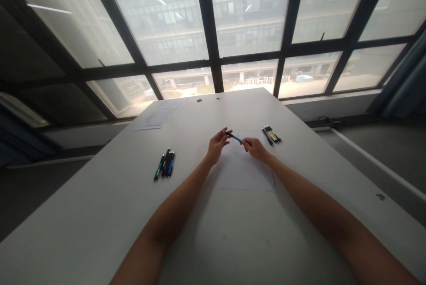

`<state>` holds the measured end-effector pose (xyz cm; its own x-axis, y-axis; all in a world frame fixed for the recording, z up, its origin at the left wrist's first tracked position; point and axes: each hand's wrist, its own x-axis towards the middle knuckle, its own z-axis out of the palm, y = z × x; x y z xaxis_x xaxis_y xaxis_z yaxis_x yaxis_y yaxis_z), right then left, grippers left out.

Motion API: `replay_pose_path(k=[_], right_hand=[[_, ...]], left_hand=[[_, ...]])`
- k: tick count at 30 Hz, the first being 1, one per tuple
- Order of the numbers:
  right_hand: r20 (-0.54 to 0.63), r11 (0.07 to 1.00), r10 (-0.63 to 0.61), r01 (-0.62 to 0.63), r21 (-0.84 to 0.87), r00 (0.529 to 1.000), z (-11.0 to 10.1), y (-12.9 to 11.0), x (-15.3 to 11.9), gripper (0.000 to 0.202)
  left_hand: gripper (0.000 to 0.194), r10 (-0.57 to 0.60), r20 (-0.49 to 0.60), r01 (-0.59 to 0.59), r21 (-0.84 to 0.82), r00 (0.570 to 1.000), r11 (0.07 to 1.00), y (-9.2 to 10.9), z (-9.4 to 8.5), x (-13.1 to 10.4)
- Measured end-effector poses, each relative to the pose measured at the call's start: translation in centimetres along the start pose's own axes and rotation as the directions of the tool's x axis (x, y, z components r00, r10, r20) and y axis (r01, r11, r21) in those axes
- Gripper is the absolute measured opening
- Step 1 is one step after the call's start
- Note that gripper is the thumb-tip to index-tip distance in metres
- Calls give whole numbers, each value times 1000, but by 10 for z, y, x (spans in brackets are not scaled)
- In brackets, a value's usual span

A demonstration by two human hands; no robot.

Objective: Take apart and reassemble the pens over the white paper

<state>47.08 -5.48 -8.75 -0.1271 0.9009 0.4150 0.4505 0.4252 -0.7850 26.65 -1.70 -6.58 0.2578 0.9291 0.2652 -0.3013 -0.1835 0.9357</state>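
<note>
The right hand (pixel 255 148) is clamped on one end of a pen (pixel 236 137), above the far part of a paper sheet (pixel 246 174). The left hand (pixel 217 145) has fingers parted at the other end; whether they grip, I cannot tell. Black-and-yellow pens (pixel 272 135) lie near the sheet's right edge; dark pens (pixel 165 164) sit leftward, across broad white tabletop (pixel 100 205).

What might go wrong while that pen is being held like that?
The slim teal-and-black pen might slip onto the white paper sheet, since the right hand grips it near one end. The loose black, green and blue pens on the left could perhaps roll if the left forearm brushed them.
</note>
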Motion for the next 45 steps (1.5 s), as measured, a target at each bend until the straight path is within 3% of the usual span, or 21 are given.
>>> replay_pose_path(k=[11,15,22,36,45], right_hand=[[0,998,-38,38,-47,999,1,5,0,25],[-27,998,-38,37,-43,999,2,5,0,23],[-3,997,-57,57,-57,998,2,3,1,38],[-80,997,-59,55,-58,995,2,2,1,27],[-154,997,-46,36,-64,987,0,10,3,25]], left_hand=[[45,-77,-129,75,-20,989,997,-8,-3,0],[43,-70,-134,65,-36,989,997,-9,-4,1],[40,-56,-127,53,-26,990,998,-12,-5,2],[43,-44,-135,41,-28,990,999,-12,-4,1],[37,-23,-200,11,-61,979,998,-18,-7,7]])
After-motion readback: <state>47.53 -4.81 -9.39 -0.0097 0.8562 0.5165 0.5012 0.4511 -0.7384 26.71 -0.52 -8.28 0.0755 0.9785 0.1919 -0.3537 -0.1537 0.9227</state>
